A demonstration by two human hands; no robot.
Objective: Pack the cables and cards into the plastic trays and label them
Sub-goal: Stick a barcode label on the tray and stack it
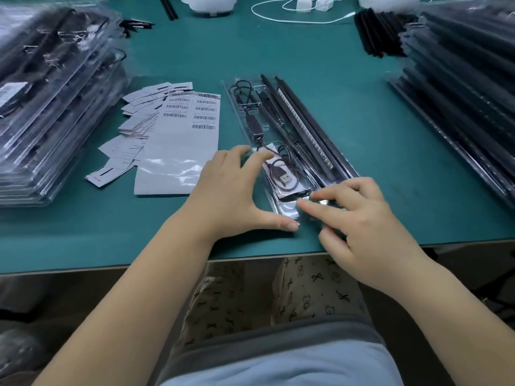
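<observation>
Barcode label sheet (178, 140) print unreadable; left hand (231, 190), right hand (359, 218) grip released, fingers pressing plastic tray (281, 215).

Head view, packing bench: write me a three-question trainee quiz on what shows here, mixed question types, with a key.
1. True or false: the USB plug lies inside the clear plastic tray at the end nearest the person.
2. Which lies directly left of the tray? A) the barcode label sheet B) the white cable C) a pair of scissors
3. Fill in: the left hand and right hand both touch the tray's ____ end.

Key: 1 true; 2 A; 3 near.
</observation>
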